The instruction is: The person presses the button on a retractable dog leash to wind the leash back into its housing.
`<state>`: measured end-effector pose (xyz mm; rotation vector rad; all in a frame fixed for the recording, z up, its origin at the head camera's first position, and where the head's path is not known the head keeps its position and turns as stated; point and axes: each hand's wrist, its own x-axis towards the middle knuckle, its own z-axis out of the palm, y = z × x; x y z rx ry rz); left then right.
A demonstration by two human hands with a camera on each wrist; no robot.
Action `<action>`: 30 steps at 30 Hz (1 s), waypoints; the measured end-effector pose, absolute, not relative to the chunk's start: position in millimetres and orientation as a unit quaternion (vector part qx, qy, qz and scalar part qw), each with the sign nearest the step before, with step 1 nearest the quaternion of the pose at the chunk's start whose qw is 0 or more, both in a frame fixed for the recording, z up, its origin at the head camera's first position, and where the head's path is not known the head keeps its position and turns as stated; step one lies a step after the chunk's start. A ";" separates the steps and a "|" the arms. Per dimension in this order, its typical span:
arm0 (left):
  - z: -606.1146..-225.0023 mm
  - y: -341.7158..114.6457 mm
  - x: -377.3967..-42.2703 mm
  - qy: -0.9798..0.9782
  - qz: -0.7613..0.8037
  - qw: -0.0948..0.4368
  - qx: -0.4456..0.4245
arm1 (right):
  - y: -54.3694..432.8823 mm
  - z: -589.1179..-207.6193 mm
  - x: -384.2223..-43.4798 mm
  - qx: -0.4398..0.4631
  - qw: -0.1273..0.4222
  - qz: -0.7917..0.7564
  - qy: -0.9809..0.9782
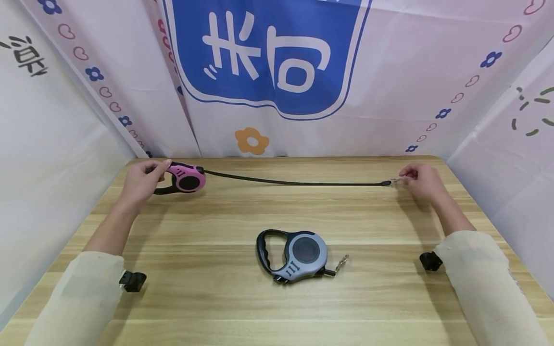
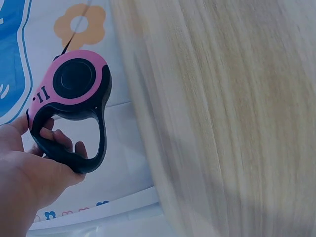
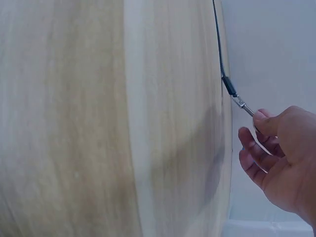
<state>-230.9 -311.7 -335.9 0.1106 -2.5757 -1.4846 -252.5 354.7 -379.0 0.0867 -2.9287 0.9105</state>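
Note:
My left hand grips the black handle of a pink retractable dog leash at the far left of the table. In the left wrist view the fingers curl through the handle loop of the pink leash. A black cord runs from its case across to the right, sagging slightly. At the other end my right hand pinches the metal clip between thumb and forefinger. The right wrist view shows that clip, its tip hidden by the fingertips.
A grey-blue retractable leash lies on the wooden table near the middle front, its metal clip pointing right. Printed white cloth hangs behind the table, with plain panels on both sides.

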 end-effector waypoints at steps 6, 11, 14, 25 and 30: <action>-333.4 -315.9 -230.8 -0.823 -0.558 0.095 0.047 | 362.7 -378.5 -250.1 -0.010 0.037 0.352 -0.935; -332.1 -318.8 -229.1 -0.791 -0.604 0.080 0.056 | 368.5 -377.5 -248.6 -0.024 0.051 0.384 -0.921; -331.8 -319.8 -228.5 -0.763 -0.639 0.074 0.064 | 369.8 -376.7 -248.2 -0.029 0.058 0.403 -0.913; -330.2 -322.5 -225.7 -0.721 -0.687 0.051 0.078 | 367.7 -372.5 -244.0 -0.045 0.054 0.417 -0.906; -330.4 -325.5 -224.2 -0.709 -0.701 0.034 0.069 | 366.5 -373.1 -243.4 -0.045 0.054 0.422 -0.904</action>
